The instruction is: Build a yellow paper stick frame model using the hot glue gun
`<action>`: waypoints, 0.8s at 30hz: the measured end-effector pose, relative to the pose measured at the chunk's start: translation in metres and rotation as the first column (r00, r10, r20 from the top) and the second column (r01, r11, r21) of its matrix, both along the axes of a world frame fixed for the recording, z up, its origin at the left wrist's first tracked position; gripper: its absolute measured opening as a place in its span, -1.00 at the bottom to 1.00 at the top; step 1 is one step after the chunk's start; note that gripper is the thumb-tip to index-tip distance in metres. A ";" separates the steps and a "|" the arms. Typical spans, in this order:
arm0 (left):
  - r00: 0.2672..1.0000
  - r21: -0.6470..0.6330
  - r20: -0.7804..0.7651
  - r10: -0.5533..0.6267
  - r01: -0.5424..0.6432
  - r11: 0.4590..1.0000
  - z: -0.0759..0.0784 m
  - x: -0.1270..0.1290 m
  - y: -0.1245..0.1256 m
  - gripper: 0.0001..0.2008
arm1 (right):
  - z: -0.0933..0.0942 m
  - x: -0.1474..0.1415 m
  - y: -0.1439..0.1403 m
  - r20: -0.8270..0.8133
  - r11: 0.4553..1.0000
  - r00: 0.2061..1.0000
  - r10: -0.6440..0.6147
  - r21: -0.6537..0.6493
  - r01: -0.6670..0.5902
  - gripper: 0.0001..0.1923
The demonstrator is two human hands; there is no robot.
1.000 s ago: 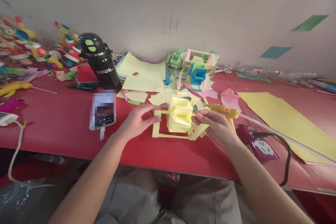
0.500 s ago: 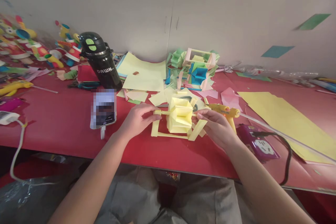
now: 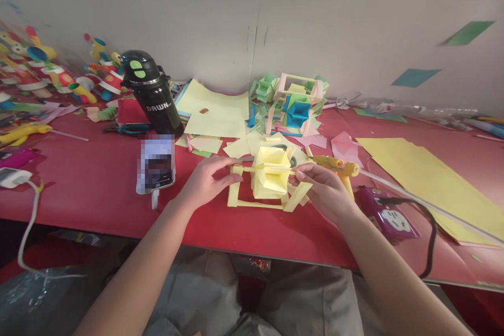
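A yellow folded-paper wheel (image 3: 271, 172) sits on a thin stick inside a yellow paper frame (image 3: 255, 202) on the red table (image 3: 98, 184). My left hand (image 3: 205, 181) pinches the left post of the frame where the stick ends. My right hand (image 3: 325, 191) pinches the stick's right end at the tilted right post. A yellow glue gun (image 3: 338, 167) lies just behind my right hand.
A phone (image 3: 156, 164) and a black bottle (image 3: 151, 93) stand to the left. Finished multicoloured paper wheels (image 3: 293, 102) sit behind. Yellow sheets (image 3: 429, 178) lie at the right, a purple power strip (image 3: 388, 216) with a black cable is near my right wrist, and colourful toys (image 3: 47, 71) are far left.
The yellow wheel has turned a little on its stick and the frame shifted slightly. Both hands keep their hold in nearly the same place.
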State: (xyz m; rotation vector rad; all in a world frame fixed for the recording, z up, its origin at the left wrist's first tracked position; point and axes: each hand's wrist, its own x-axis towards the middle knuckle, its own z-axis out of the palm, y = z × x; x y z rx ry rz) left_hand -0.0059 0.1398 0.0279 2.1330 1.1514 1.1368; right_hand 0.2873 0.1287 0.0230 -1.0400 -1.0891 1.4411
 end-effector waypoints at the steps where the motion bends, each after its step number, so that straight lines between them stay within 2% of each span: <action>1: 1.000 0.003 -0.006 -0.003 0.003 1.000 0.000 0.000 0.000 -0.63 | 0.000 0.000 0.000 0.003 1.000 1.000 0.001 0.003 -0.001 -0.81; 14: 0.999 0.106 -0.029 0.034 -0.031 0.994 -0.002 0.001 0.002 -0.78 | 0.002 -0.002 -0.002 0.024 0.999 1.000 -0.007 0.044 0.006 -0.78; 24: 0.999 0.092 -0.001 0.042 -0.041 0.995 0.000 0.003 0.002 -0.89 | 0.001 -0.001 -0.001 0.014 0.999 1.000 0.009 0.032 -0.010 -0.81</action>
